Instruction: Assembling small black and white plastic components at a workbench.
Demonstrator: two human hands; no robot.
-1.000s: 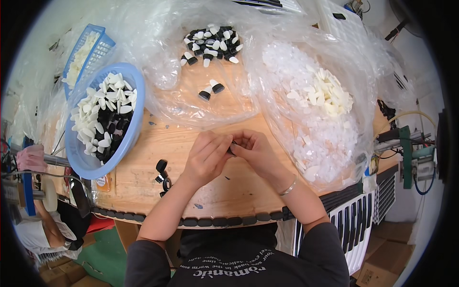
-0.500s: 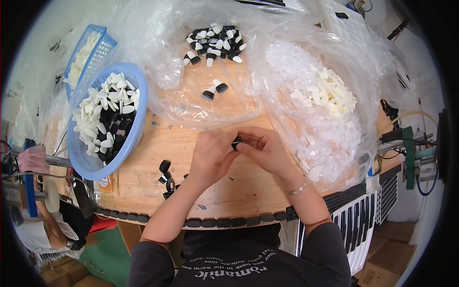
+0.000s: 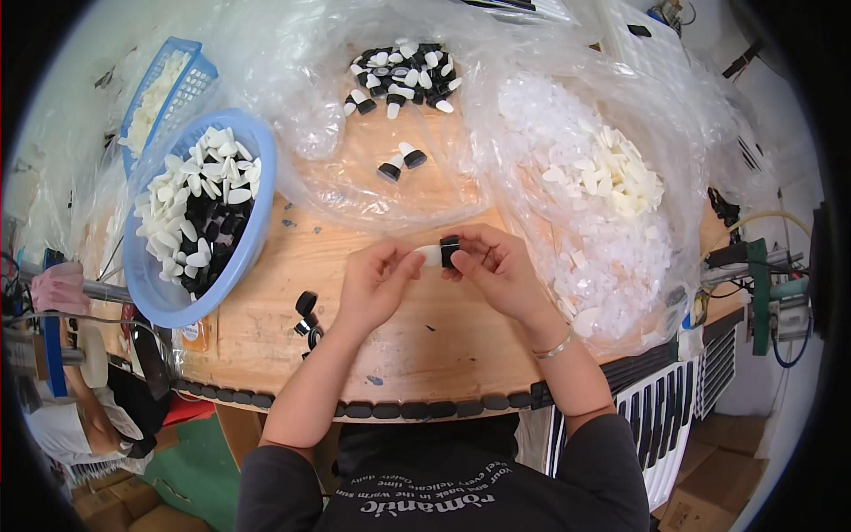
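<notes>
Over the middle of the wooden table [image 3: 443,355], my left hand [image 3: 374,282] pinches a white, tongue-shaped piece [image 3: 432,256]. My right hand [image 3: 498,273] grips a short black cap [image 3: 448,252] between thumb and fingers. The white piece meets the cap's left side; whether it sits inside the cap I cannot tell. Several loose black caps [image 3: 306,304] lie beside my left forearm. Beyond my hands, two black caps with white tongues, one of them a capped piece [image 3: 412,156], rest on clear plastic.
At left stands a blue basin [image 3: 263,168] of white tongues and black caps, with a blue basket [image 3: 202,73] behind it. A heap of capped pieces [image 3: 403,75] lies at the back. Cream and translucent pieces [image 3: 612,177] fill a plastic bag at right. Black pads [image 3: 413,410] line the near edge.
My hands have moved apart from being close together, bringing the white piece and black cap into full view. The cap has turned and is now held by my right hand.
</notes>
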